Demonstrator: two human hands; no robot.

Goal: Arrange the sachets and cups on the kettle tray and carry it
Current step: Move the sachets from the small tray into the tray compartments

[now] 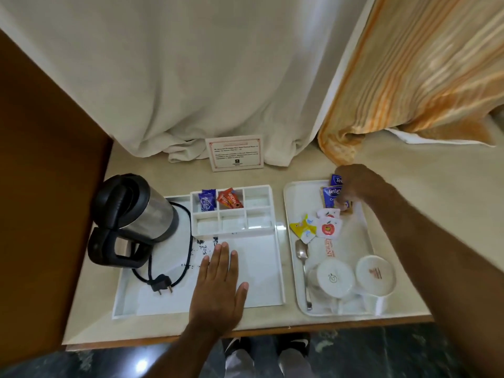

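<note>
Pinching blue tea sachets (pixel 333 196) on the serving tray (pixel 293 192), right hand (pixel 354 184); left hand (pixel 219 279) flat, spread on kettle tray (pixel 261 268).

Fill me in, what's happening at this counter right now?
A person is restocking a kettle tray. The left hand lies flat and open on its floor, beside the kettle. The right hand reaches into the serving tray, fingers on the blue tea sachets. Two organiser compartments already hold sachets; the two upturned cups and the spoon are on the serving tray.
</note>
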